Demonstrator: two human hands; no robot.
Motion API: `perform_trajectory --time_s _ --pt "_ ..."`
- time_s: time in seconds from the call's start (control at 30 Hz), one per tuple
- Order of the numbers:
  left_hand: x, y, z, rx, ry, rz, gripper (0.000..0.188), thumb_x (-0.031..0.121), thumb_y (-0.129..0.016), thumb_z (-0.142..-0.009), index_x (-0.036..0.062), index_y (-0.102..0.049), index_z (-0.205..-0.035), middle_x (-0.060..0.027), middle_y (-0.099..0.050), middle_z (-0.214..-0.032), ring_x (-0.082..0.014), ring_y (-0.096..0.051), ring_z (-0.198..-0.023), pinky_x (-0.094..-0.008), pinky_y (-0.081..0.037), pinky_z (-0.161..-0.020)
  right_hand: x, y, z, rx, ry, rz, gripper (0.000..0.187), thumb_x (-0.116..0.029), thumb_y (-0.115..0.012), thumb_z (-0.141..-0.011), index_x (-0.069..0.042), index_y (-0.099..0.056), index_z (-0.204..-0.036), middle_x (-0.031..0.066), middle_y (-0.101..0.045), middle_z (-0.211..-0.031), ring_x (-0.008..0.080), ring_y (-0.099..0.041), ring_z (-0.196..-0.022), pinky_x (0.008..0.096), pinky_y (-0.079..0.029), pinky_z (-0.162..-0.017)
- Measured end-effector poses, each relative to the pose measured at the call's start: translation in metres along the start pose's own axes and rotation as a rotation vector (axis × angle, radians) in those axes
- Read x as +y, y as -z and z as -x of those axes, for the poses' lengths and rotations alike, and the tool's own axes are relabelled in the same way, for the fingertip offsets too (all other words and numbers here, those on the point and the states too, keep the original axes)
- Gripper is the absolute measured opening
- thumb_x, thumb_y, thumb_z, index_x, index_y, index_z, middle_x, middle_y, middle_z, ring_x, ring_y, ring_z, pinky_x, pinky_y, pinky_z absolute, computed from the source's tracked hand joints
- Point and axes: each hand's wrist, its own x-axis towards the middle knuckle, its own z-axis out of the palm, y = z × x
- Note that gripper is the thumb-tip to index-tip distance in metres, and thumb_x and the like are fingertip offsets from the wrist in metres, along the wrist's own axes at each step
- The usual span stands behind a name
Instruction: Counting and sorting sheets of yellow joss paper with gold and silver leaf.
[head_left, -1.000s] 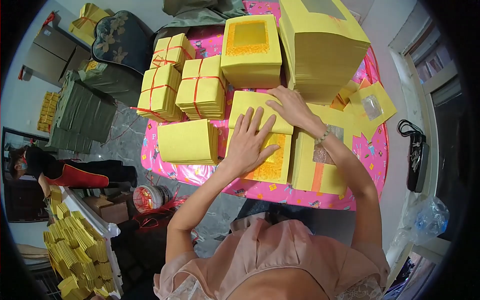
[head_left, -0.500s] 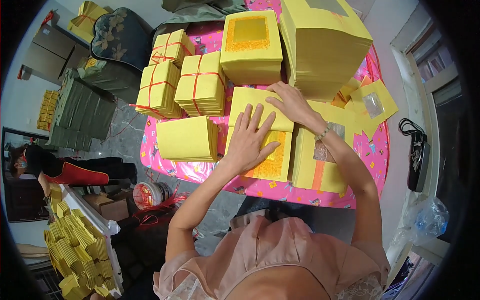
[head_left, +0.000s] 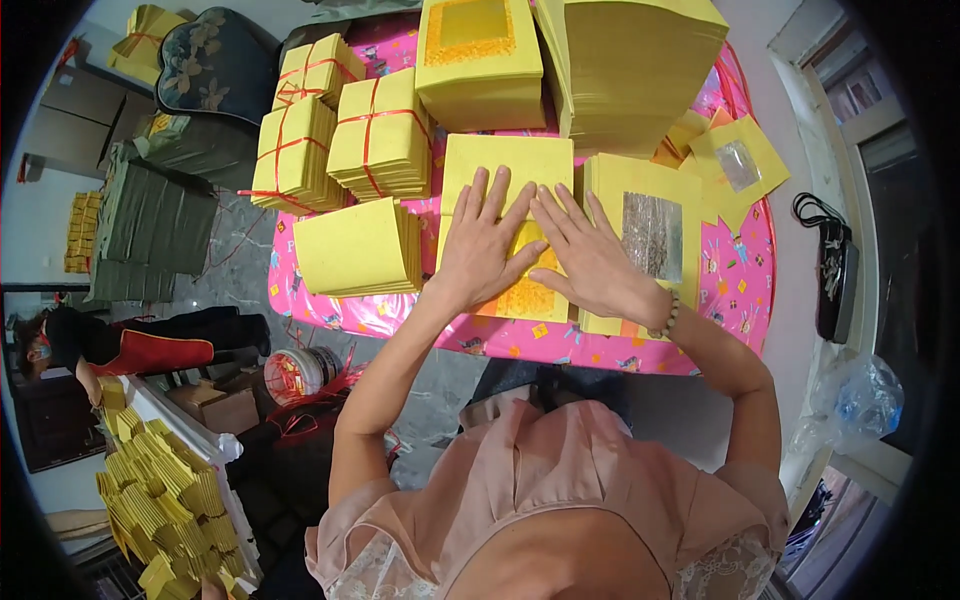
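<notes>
A sheet of yellow paper (head_left: 510,153) lies in front of me with its far part folded over toward me. Below the fold, an orange and gold patch (head_left: 528,298) shows on its near part. My left hand (head_left: 487,243) presses flat on it, fingers spread. Beside it, my right hand (head_left: 592,258) also lies flat, fingers stretched out, its fingertips close to those of the left. The right palm reaches over the edge of a neighbouring stack of yellow sheets with a silver patch (head_left: 652,235). Left of my hands lies a small pile of folded yellow papers (head_left: 345,247).
Yellow bundles tied with red ribbon (head_left: 380,135) stand at the back left of the pink tablecloth (head_left: 400,325). Tall yellow stacks (head_left: 640,80) rise behind, with loose sheets (head_left: 738,165) on the right. A bucket of red ribbon (head_left: 300,372) and another person (head_left: 150,345) are to the left.
My right hand has come down from the folded edge at the far side and now lies flat beside my left. My left hand stays on the paper. The view has shifted slightly.
</notes>
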Motion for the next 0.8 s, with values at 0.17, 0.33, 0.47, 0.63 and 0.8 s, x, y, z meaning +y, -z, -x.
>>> perform_trajectory --time_s 0.17,0.33,0.47,0.63,0.8 --pt "-0.006 0.000 0.001 -0.089 0.006 0.011 0.075 0.056 -0.052 -0.097 0.0173 -0.032 -0.157 -0.0232 -0.022 -0.162 -0.0465 -0.017 -0.150 -0.0553 -0.019 -0.121 -0.003 -0.010 0.002 0.030 -0.020 0.014 0.085 -0.054 -0.050 -0.098 0.004 -0.025 -0.155 0.0208 -0.023 -0.163 0.0353 -0.016 -0.152 0.0541 -0.008 -0.123" --pt "-0.012 0.008 0.000 -0.078 -0.046 -0.005 0.081 0.064 -0.050 -0.094 0.0149 -0.034 -0.156 -0.0257 -0.025 -0.160 -0.0455 -0.018 -0.149 -0.0540 -0.018 -0.121 0.002 -0.010 -0.001 0.049 -0.003 0.051 0.084 -0.057 -0.047 -0.098 0.002 -0.027 -0.155 0.0209 -0.024 -0.162 0.0357 -0.016 -0.152 0.0535 -0.009 -0.123" --pt "-0.023 0.017 0.015 -0.123 0.045 -0.045 0.082 0.064 -0.051 -0.094 0.0188 -0.029 -0.158 -0.0232 -0.020 -0.163 -0.0421 -0.016 -0.151 -0.0519 -0.019 -0.122 0.004 -0.013 0.002 0.058 -0.005 0.031 0.083 -0.058 -0.044 -0.099 0.001 -0.026 -0.155 0.0204 -0.023 -0.162 0.0352 -0.015 -0.152 0.0544 -0.011 -0.123" --pt "-0.026 0.014 0.017 -0.087 0.049 -0.039 0.080 0.063 -0.050 -0.095 0.0200 -0.028 -0.159 -0.0223 -0.019 -0.163 -0.0415 -0.016 -0.152 -0.0510 -0.019 -0.122 0.000 -0.007 -0.001 0.039 -0.025 0.071 0.074 -0.051 -0.047 -0.101 -0.003 -0.030 -0.154 0.0168 -0.026 -0.161 0.0342 -0.020 -0.151 0.0524 -0.016 -0.122" --pt "-0.033 0.024 0.012 -0.104 0.056 0.061 0.068 0.053 -0.053 -0.098 0.0155 -0.039 -0.153 -0.0231 -0.031 -0.158 -0.0421 -0.026 -0.148 -0.0538 -0.019 -0.121 0.008 0.005 -0.025 0.135 0.002 0.074 0.050 -0.034 -0.061 -0.096 -0.004 -0.053 -0.134 0.0144 -0.051 -0.143 0.0320 -0.046 -0.133 0.0468 -0.034 -0.112"
